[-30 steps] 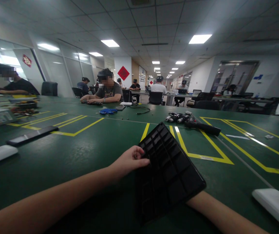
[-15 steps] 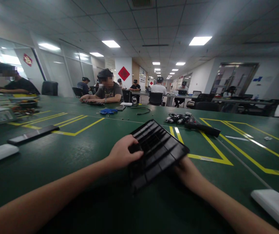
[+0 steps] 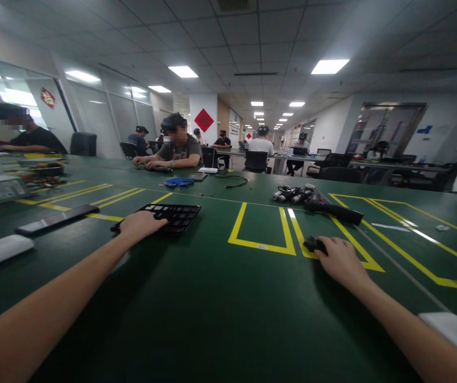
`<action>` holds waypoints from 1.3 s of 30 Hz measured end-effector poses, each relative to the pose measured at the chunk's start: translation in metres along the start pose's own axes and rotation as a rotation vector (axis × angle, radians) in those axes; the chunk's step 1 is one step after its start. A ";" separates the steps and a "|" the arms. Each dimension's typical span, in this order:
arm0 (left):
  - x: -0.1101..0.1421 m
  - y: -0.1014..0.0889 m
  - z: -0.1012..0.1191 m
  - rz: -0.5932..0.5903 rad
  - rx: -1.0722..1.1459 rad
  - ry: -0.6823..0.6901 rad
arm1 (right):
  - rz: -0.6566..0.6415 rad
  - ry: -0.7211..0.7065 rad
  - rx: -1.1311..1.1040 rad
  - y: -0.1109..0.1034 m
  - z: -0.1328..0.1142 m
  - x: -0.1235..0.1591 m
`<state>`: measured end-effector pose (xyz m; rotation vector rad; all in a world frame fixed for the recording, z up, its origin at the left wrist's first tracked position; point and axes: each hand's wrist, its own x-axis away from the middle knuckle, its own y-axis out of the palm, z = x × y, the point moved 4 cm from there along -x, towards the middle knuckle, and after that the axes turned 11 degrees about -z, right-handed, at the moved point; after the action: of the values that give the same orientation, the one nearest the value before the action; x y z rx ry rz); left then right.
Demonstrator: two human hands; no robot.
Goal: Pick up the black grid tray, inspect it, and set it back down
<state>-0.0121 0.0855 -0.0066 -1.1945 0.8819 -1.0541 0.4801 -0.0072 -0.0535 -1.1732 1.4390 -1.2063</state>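
My left hand (image 3: 142, 226) is closed on a black compartment tray (image 3: 178, 219), its thumb lying over the tray's face. The tray is low over the left side of the green table, across a yellow tape line; whether it touches the tabletop I cannot tell. On the right, my right hand (image 3: 342, 258) pinches a small black object (image 3: 314, 243), too dark to name, above the yellow tape. Behind that hand lie several dark cylindrical parts with silvery ends (image 3: 292, 193) and a black tube (image 3: 338, 211).
Yellow tape (image 3: 262, 246) marks outlines on the green table (image 3: 212, 308). A long dark bar (image 3: 56, 219) and a white block (image 3: 2, 252) lie left; another white block (image 3: 451, 330) is at lower right. Farther back are a blue item (image 3: 179, 182) and a seated person (image 3: 180, 149).
The tray has gone from the middle, where both hands were at it, to the left with my left hand. My right hand has moved right and now holds the small black object.
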 end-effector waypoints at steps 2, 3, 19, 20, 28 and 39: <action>0.003 -0.001 0.008 0.018 -0.077 0.022 | 0.094 -0.009 0.034 -0.004 -0.006 0.002; 0.008 -0.002 0.017 0.050 -0.107 0.056 | 0.142 -0.024 0.034 -0.008 -0.011 0.004; 0.085 0.046 0.112 0.090 -0.082 0.700 | -0.334 -0.638 -0.159 0.001 -0.127 0.104; 0.094 0.043 0.114 0.149 -0.072 0.738 | -0.330 -0.640 -0.160 0.000 -0.127 0.103; 0.186 0.056 0.150 -0.155 -0.156 1.249 | -0.232 -0.713 -0.160 -0.004 -0.130 0.101; 0.183 0.051 0.149 -0.216 -0.077 1.201 | 0.053 -0.084 0.162 -0.003 -0.007 0.006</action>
<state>0.1901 -0.0452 -0.0309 -0.6290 1.7221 -1.9750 0.4726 -0.0128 -0.0496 -1.0559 1.2776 -1.1998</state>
